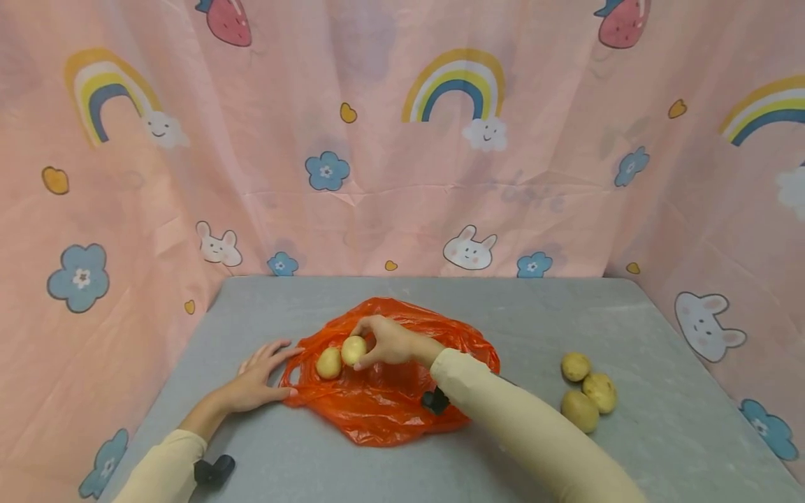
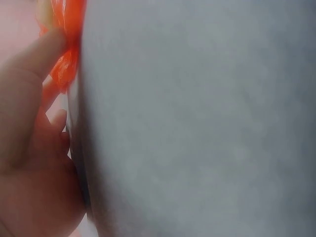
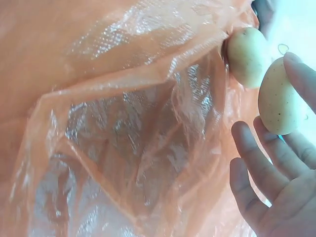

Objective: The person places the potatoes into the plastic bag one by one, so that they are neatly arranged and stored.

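An orange-red plastic bag [image 1: 390,412] lies spread on the table. My right hand [image 1: 391,341] pinches a small yellow potato [image 1: 354,351] between thumb and fingers, over the bag's left part. In the right wrist view, the held potato [image 3: 280,98] shows dark specks. Close beside it, a second potato [image 1: 329,363] sits on the bag near its handle end. My left hand [image 1: 254,381] rests at that left end with its fingers spread, thumb and index touching the bag's handles. In the left wrist view, the thumb [image 2: 47,49] lies against the orange plastic [image 2: 66,64].
Three more potatoes are grouped at the right of the grey table [image 1: 666,447]: a small one [image 1: 575,366], a knobbly one [image 1: 600,392] and a larger one [image 1: 580,411]. A pink printed curtain [image 1: 390,223] encloses the table at the back and sides.
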{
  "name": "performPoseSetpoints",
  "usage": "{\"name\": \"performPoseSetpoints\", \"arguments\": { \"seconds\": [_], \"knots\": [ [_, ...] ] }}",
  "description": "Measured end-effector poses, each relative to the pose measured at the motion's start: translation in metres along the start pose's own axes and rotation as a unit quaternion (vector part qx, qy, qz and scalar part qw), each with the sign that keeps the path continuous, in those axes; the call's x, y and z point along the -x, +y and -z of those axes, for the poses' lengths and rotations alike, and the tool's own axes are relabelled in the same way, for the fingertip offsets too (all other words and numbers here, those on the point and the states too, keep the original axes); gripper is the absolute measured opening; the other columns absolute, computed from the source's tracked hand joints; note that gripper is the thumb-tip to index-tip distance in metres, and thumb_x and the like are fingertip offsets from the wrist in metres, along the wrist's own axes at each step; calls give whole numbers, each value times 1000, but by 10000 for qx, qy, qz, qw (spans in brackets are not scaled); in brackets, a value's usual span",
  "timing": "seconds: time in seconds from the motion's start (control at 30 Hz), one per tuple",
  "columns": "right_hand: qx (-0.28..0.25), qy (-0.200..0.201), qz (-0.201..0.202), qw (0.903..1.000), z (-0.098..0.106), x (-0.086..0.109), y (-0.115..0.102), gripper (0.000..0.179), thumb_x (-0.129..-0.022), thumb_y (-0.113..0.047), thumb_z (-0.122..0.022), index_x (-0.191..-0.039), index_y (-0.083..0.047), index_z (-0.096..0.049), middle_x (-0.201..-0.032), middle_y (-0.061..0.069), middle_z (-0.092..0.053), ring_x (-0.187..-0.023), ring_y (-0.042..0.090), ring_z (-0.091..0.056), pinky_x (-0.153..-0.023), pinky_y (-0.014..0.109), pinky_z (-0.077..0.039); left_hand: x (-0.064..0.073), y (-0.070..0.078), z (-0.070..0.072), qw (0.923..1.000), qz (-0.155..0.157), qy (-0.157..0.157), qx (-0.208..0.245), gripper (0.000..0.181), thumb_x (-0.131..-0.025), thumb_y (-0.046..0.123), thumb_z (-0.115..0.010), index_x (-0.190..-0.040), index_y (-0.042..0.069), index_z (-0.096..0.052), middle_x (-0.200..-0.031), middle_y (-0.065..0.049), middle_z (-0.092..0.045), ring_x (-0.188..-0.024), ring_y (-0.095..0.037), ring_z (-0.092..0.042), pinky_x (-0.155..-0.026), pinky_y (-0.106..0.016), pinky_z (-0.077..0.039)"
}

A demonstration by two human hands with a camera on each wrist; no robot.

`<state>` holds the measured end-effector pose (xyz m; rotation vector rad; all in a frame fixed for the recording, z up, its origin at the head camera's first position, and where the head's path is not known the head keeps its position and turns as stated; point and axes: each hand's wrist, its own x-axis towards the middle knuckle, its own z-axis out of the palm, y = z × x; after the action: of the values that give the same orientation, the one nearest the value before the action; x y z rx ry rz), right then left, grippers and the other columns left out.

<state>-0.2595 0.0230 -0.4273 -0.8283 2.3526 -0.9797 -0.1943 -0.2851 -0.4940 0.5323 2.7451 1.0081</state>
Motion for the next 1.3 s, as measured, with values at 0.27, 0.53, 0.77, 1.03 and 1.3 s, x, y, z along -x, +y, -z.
{"name": "performPoseSetpoints", "arguments": {
  "seconds": [0.27, 0.53, 0.77, 1.03, 1.3],
  "knots": [
    [281, -17, -285, 9992, -8, -7, 0, 41, -82, -22, -86, -115, -10, -65, -120, 6, -66, -103, 17, -60, -95, 36, -52, 0, -1, 1, 10000, 37, -27, -28, 71, -87, 37, -77, -149, 20, -49, -161, -20, -29, -148, -51, -13, -106, -79, -8],
    [763, -84, -644, 9950, -12, -10, -3, 42, -81, -28, -86, -115, -13, -66, -119, 3, -68, -100, 15, -60, -95, 35, -52, 0, -1, 0, 10000, -14, 18, -50, 70, -87, 37, -77, -149, 19, -49, -161, -21, -29, -148, -52, -13, -106, -79, -8],
    [829, -63, -685, 9942, -16, -11, 0, 43, -81, -28, -86, -115, -11, -66, -113, 1, -68, -93, 12, -58, -90, 31, -52, 0, -1, 0, 10000, -33, 21, -57, 70, -87, 37, -77, -149, 19, -49, -161, -21, -29, -148, -52, -13, -105, -80, -9],
    [733, -44, -615, 9954, -21, -9, 2, 41, -84, -26, -84, -116, -10, -66, -114, 2, -68, -95, 12, -58, -93, 31, -52, 1, -1, 0, 10000, -8, 14, -63, 70, -87, 36, -76, -149, 19, -49, -161, -20, -29, -148, -52, -13, -105, -80, -9],
    [701, -89, -539, 9960, -22, -8, 3, 44, -85, -24, -83, -122, -9, -64, -123, 6, -67, -104, 15, -60, -101, 36, -51, 1, 0, 0, 10000, -1, -3, -14, 70, -88, 36, -76, -149, 18, -48, -161, -21, -28, -148, -52, -13, -105, -79, -8]
  ]
}}
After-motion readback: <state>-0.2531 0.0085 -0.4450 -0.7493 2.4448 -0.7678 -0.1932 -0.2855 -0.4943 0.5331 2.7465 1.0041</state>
